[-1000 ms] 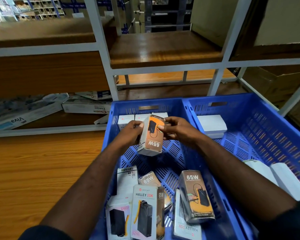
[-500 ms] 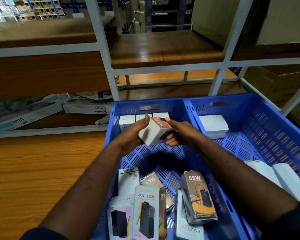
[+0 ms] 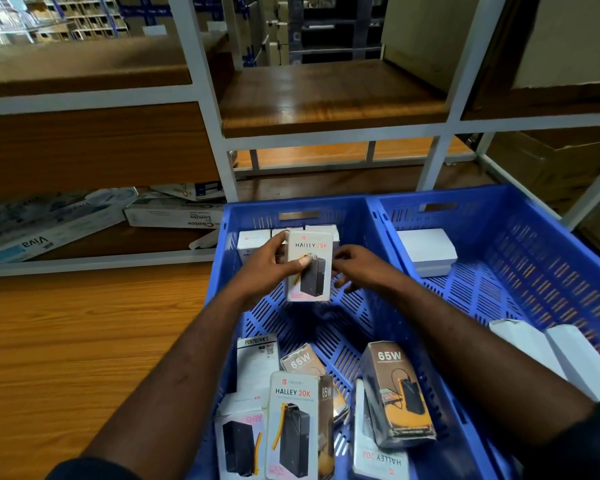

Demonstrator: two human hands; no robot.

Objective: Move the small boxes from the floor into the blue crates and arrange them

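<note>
The Halley box is held upright above the middle of the left crate, printed face toward the camera. The left hand pinches it, thumb across the front and fingers behind, while the right hand hovers just beside its right edge with fingers loosely spread, gripping nothing that shows. To place it well, carry it to the crate's far wall and stand it square against the row of white boxes there, the right hand steadying that row so nothing tips.
</note>
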